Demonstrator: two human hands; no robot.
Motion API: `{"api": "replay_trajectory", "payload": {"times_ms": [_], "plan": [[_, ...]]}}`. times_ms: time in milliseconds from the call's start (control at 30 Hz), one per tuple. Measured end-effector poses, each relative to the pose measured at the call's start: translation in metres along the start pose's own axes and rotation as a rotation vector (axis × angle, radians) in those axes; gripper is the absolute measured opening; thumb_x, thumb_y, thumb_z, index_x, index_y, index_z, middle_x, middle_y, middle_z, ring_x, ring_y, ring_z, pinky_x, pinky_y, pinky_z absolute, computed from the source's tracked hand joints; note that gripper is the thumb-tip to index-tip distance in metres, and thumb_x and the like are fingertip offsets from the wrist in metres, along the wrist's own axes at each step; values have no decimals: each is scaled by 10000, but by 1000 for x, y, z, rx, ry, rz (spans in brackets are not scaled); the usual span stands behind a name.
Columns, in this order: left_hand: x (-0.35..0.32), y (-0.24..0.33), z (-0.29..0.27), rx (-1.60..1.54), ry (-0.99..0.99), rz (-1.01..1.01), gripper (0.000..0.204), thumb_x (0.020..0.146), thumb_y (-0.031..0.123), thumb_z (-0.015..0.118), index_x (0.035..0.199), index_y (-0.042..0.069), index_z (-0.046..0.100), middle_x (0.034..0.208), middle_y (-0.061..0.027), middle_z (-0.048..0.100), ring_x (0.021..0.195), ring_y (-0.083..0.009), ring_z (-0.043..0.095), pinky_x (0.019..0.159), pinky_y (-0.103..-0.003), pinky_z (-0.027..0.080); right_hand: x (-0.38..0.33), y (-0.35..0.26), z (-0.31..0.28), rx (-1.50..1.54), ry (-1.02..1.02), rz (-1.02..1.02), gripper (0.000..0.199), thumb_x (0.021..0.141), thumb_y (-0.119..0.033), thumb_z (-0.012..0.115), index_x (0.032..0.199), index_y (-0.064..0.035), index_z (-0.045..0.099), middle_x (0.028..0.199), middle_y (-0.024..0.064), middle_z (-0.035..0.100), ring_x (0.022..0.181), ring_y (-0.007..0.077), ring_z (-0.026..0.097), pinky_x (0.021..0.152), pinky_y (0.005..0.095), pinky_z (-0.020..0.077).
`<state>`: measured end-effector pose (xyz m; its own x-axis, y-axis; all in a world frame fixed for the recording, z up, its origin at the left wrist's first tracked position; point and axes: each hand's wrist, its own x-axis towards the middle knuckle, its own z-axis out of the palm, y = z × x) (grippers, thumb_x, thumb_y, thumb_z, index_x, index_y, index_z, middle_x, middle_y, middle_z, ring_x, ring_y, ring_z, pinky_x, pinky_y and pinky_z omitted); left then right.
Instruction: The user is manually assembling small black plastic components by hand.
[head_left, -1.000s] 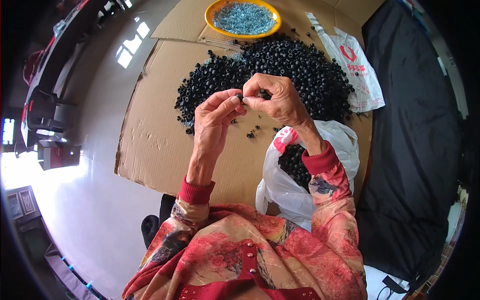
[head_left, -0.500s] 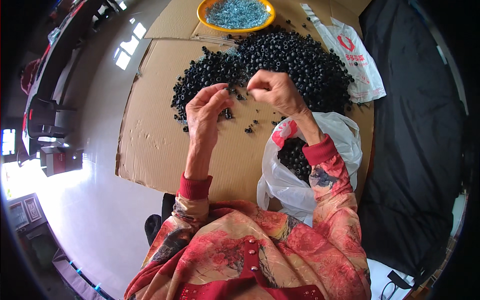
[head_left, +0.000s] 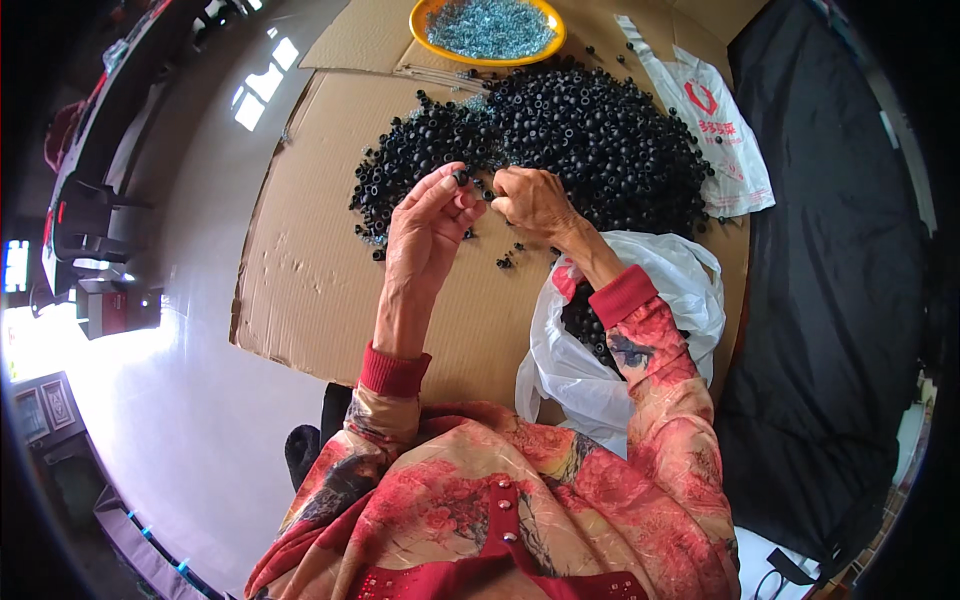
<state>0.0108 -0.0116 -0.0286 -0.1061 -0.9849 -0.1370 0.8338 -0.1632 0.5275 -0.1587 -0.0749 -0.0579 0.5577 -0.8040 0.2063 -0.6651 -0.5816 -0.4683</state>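
Observation:
My left hand [head_left: 430,215] pinches a small round black piece [head_left: 460,177], bead-like, between thumb and fingertips. Just to its right, my right hand [head_left: 540,205] is closed, thumb against curled fingers; whatever it may hold is too small to make out. Both hands are above the near edge of a large pile of black hollow, bead-like pieces [head_left: 600,140]. A smaller heap of the same black pieces [head_left: 400,150] lies beyond my left hand, with some clear bits mixed in. Several loose black pieces [head_left: 505,262] lie on the cardboard below the hands.
Cardboard [head_left: 300,250] covers the work surface. At the far side stands a yellow bowl [head_left: 420,38] of clear bluish pieces. A white plastic bag [head_left: 570,370] holding black pieces sits under my right forearm; another, flattened bag [head_left: 735,180] lies at right, beside black fabric [head_left: 830,300].
My left hand has turned and tipped up, bringing the black piece into view at its fingertips. My right hand has come slightly lower and nearer me, still closed.

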Motion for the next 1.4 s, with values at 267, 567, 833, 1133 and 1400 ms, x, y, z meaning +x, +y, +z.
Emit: {"api": "replay_trajectory", "payload": {"times_ms": [267,567,833,1133,1400], "plan": [[-4,-5,11,-312,-110,-92,217,887,63,504,1085,-25,527,911,-87,602,752,-143,597,790,-334,515,-2,13,2,64,46,17,90,738,-83,556,699,-2,550,634,142,577,579,268,601,534,361,468],[-10,-3,22,-332,-219,-100,231,882,77,519,1092,-17,539,940,-98,604,787,-151,598,802,-332,496,-2,-71,-92,696,184,168,55,731,-8,654,759,-13,608,697,33,626,615,68,568,574,216,470],[-16,-3,29,-84,-104,-7,207,871,74,553,1047,-34,573,899,-93,622,763,-154,602,770,-324,514,-2,-95,-103,480,172,-52,42,748,17,637,766,-9,609,711,45,617,635,104,604,552,240,491],[-17,4,25,25,-146,55,193,848,53,581,1018,-38,592,962,-114,625,843,-197,618,786,-332,520,14,-81,-107,681,-57,-7,77,729,23,658,772,10,596,687,58,633,631,101,604,575,238,497],[-14,7,21,42,-134,69,198,848,59,582,1017,-43,588,959,-114,625,849,-203,619,792,-341,520,24,-75,-104,937,-224,44,77,744,17,649,759,11,574,666,67,621,615,101,589,575,222,482]]}}
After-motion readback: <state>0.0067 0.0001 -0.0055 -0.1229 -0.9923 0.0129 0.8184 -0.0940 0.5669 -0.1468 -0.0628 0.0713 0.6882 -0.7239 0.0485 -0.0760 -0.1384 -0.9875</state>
